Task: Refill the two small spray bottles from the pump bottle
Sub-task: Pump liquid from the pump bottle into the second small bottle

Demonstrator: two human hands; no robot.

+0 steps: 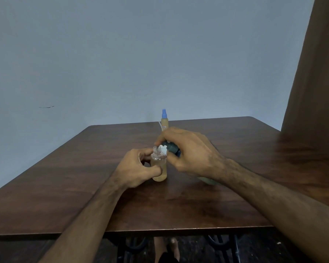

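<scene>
A small clear plastic spray bottle with its cap off is standing upright near the middle of the dark brown wooden table, its threaded neck open at the top and a pale amber liquid filling roughly its lower half. The left hand is gripping this bottle from the left side, thumb and fingers curled round its body. Just above and to the right of the open neck, the dark teal pump head of the pump bottle is pointing its spout at the opening, the spout almost touching the rim. The right hand is wrapping round that pump head, its fingers curled over the top; the pump bottle is lying tilted, and only a pale bit of its body is showing below the right wrist, the rest being hidden by the hand and forearm. Whether any liquid is flowing from the spout cannot be told.

Behind the hands, toward the far edge of the table, a second small spray bottle with a light blue spray cap is standing upright, filled with the same amber liquid and bearing a small label. A thin white tube is leaning just beside its left side. A brown curtain is hanging past the table's right edge against the blue-grey wall.
</scene>
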